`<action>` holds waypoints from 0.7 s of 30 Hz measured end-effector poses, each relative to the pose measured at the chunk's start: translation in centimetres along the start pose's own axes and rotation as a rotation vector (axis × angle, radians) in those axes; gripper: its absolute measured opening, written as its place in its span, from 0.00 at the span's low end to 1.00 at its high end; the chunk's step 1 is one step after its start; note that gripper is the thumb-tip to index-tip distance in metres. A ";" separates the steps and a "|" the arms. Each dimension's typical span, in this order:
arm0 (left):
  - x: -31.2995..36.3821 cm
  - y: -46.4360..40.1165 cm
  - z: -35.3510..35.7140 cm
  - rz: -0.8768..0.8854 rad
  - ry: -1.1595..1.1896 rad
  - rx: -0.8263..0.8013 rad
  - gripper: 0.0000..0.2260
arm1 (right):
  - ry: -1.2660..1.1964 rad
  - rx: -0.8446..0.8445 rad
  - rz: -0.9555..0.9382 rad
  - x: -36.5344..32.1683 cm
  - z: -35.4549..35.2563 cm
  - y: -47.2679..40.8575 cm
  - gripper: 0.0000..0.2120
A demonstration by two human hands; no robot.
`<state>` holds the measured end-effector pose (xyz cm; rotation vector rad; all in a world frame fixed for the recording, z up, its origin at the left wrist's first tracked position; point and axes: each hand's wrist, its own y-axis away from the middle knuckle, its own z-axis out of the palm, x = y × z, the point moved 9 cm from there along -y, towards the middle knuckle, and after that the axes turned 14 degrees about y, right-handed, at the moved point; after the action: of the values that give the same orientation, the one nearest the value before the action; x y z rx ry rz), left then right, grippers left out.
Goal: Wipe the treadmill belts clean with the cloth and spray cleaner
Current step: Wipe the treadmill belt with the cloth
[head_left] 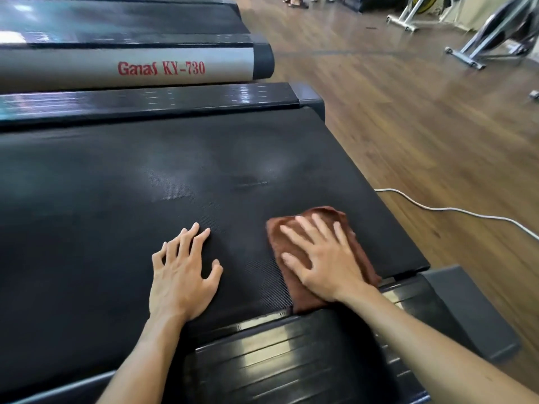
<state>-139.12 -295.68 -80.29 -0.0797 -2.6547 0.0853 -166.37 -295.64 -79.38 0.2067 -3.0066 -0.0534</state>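
Note:
A black textured treadmill belt (145,185) fills the middle of the head view, with a dull damp-looking patch near its centre. A folded brown cloth (294,255) lies on the belt near its rear right end. My right hand (320,258) presses flat on the cloth with straight, spread fingers. My left hand (182,272) rests on the bare belt to the left of the cloth, fingers spread and lightly bent, holding nothing. No spray bottle is in view.
A black ribbed side rail (291,360) runs under my forearms. A second treadmill (160,68) marked "Ganas KY-730" stands beyond. A white cable (452,211) crosses the wooden floor at right. Exercise bike frames (481,39) and people's feet (297,1) are far off.

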 end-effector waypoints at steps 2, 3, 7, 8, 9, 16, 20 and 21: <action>0.0 0.1 0.1 -0.003 -0.013 0.006 0.31 | 0.015 -0.035 0.289 4.7 0.4 -0.7 0.32; 0.0 0.0 0.0 -0.002 -0.015 0.008 0.32 | -0.012 -0.067 0.436 6.6 0.6 -1.7 0.32; 0.1 -0.2 0.0 0.003 -0.017 -0.001 0.32 | -0.050 -0.113 0.448 5.5 -0.1 -7.0 0.32; 0.1 -0.1 0.1 0.001 -0.014 -0.009 0.32 | -0.030 -0.095 0.316 3.6 -0.3 -7.1 0.32; 0.0 0.0 0.1 -0.001 -0.010 -0.009 0.32 | -0.009 -0.063 0.174 1.7 -0.4 -6.2 0.32; 0.0 0.0 0.1 0.002 -0.008 0.005 0.31 | -0.019 -0.066 0.451 6.9 1.0 -1.8 0.33; -0.1 -0.1 0.1 0.001 -0.015 -0.007 0.30 | -0.071 -0.120 0.585 6.4 0.4 -6.5 0.32; -0.1 -0.1 0.2 -0.001 -0.012 -0.007 0.30 | -0.051 -0.096 0.434 4.7 0.0 -7.0 0.32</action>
<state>-139.07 -295.75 -80.51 -0.0801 -2.6675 0.0766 -170.02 -303.17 -79.09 -0.4615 -3.0139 -0.1608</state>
